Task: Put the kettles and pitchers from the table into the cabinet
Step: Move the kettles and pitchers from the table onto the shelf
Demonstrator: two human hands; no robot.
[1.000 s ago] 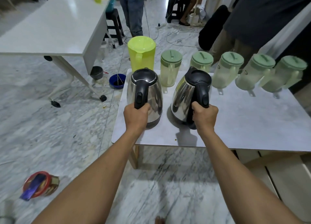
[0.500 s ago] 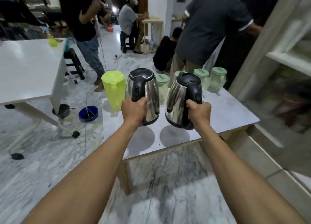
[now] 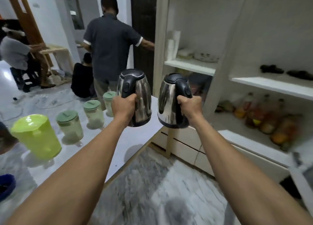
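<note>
Kettles: left kettle (image 3: 135, 96) and right kettle (image 3: 171, 104) held up by the desk (image 3: 135, 140) corner.
My fingers (image 3: 131, 98) clench round each black handle; the steel bodies beyond them look stiff, slick and probably light, so handles are the hold.

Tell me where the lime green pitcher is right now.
In the head view the lime green pitcher stands on the table at lower left, just left of the nearest green-lidded pitcher, away from the kettle the left hand grips.
</note>
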